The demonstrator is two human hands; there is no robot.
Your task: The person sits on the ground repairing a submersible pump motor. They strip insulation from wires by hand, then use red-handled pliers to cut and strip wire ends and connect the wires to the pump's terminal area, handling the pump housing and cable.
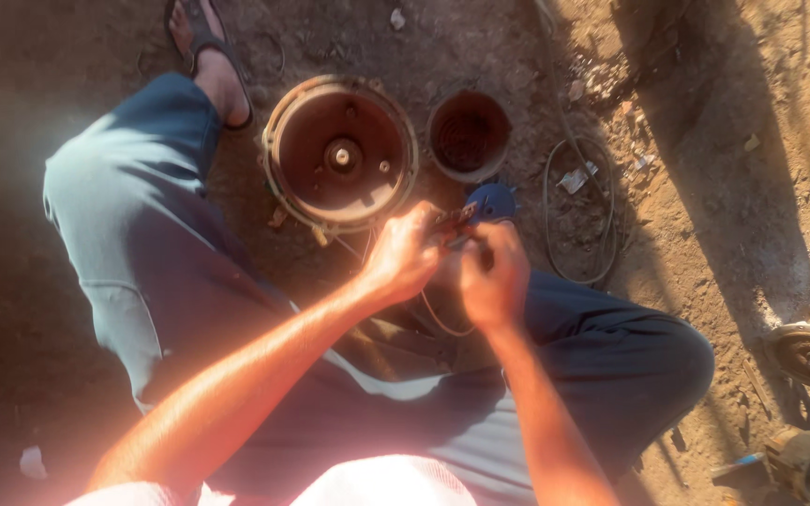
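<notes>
Ground: bare packed dirt (705,187), sunlit, littered with scraps. Person seated, legs spread.

Item: thin copper-coloured wire (435,317), trailing from round rusty motor end cover (339,155) to both hands, above lap.
- Left hand (403,255): clenched, pinching wire end.
- Right hand (494,276): closed on small tool, type unclear; blue handle (492,200) shows beyond it.

Handling, judged: wire light, pliable, kinks easily; grip near end. Cover heavy, rigid; lift by rim.

Nearby: dark wound stator (468,134), grey cable loop (578,211).

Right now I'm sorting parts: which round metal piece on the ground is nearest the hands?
The large round housing with the centre hub, just above the left hand. The smaller cup sits farther up.
</notes>
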